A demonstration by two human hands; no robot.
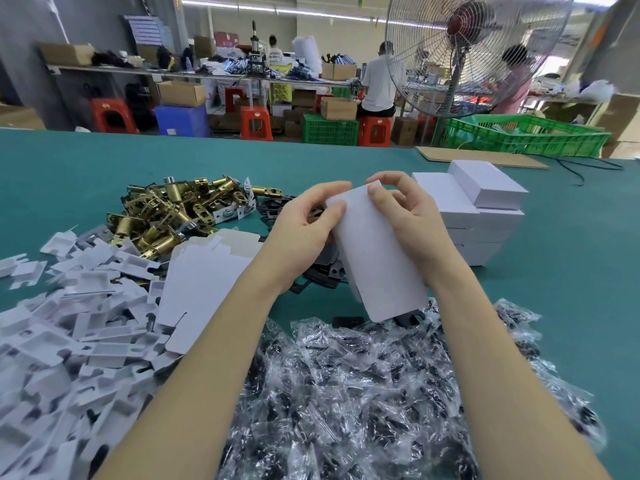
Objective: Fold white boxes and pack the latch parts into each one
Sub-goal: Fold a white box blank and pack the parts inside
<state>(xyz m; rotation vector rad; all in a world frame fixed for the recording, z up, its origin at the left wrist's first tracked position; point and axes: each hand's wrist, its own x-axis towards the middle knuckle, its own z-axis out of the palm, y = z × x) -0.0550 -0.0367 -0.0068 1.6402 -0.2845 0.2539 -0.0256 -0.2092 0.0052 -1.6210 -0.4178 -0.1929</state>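
- Your left hand [304,226] and right hand [405,216]: fingers curled, gripping white box [374,251] above table [571,271] centre.
- Brass latch parts [173,209] at 10 o'clock; folded boxes [478,209] at 2.

Two hands [304,226], one held box [377,251] (stacked boxes [485,206] uncountable).

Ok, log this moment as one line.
stage: closing box | left hand: grips white box | right hand: pinches its far end | finished boxes: stacked right
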